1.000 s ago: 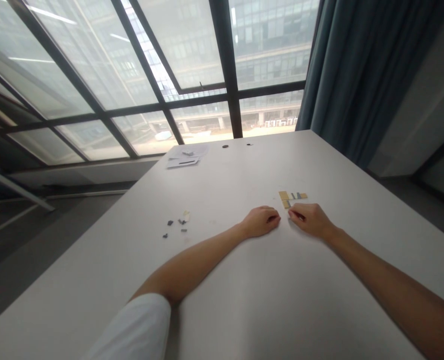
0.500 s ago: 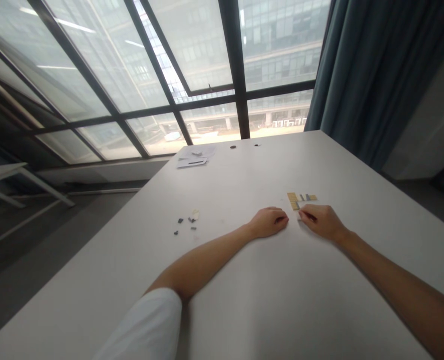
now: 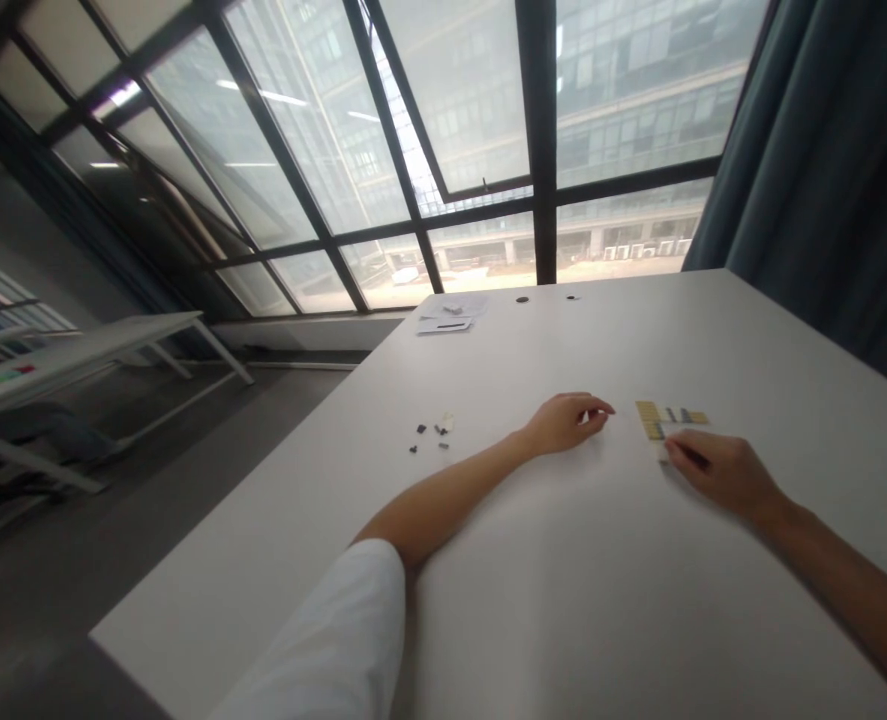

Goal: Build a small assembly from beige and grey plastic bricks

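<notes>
On the white table (image 3: 548, 560) lies a flat patch of yellow and grey pieces (image 3: 647, 410), with a pale area between its arms. My right hand (image 3: 724, 470) is at the near edge of this patch, thumb and fingertips pinched together. A small pale bit shows under those fingertips, too small to name. Left of the patch, my left hand (image 3: 567, 422) rests with its side on the tabletop. Its thumb and forefinger reach toward the patch with a gap between them, and I see nothing held there.
Several small dark pieces (image 3: 422, 429) and a pale yellow piece (image 3: 448, 421) lie left of my left forearm. Papers (image 3: 454, 312) with a dark pen-like strip sit at the far left corner. A round dark disc (image 3: 522, 299) is near the back edge. Another table (image 3: 150, 330) stands left.
The view has swung left, so everything sits further right. My left hand's fingers have loosened and stretched out, and it is now farther from my right hand, which stays pinched by the patch.
</notes>
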A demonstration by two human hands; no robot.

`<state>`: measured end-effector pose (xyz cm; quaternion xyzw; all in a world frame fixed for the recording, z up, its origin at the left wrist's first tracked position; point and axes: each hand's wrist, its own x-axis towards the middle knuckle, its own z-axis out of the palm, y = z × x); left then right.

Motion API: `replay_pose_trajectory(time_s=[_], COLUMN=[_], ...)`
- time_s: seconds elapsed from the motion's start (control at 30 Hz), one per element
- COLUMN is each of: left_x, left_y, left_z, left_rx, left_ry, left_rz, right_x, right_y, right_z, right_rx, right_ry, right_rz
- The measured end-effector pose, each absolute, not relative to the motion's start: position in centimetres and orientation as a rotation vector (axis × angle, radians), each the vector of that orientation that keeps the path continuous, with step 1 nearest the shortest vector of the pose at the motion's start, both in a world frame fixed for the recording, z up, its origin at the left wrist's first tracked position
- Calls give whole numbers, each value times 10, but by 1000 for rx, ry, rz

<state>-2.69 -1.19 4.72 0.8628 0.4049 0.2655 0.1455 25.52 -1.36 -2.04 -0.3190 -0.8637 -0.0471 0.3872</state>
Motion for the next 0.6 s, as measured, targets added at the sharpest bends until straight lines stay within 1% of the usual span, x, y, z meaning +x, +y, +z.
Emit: replay_pose_trajectory(time_s=[0.13,0.27,0.43,0.5,0.6], left_x=[-75,-149,-231,-249,-258], left_y=[-25,-35,-44,-48,-53], left_z=[53,58,62,62,59], left_rx=[2459,2404,2264,2145,2008], left_ry=[1336,1580,1990,2191,2365], left_rz=[659,584,420,323,219], right_x=[256,254,252,252,254], right_y=[-12,-13,-15,-14,-13], right_z=[-22,-21,-19,-19,-20], right_rx=[-777,-762,-745,-748,-758], right_ry=[-2205,-2212,-2213,-2211,-2211], right_rz=[-146,-186,-181,-178,-173])
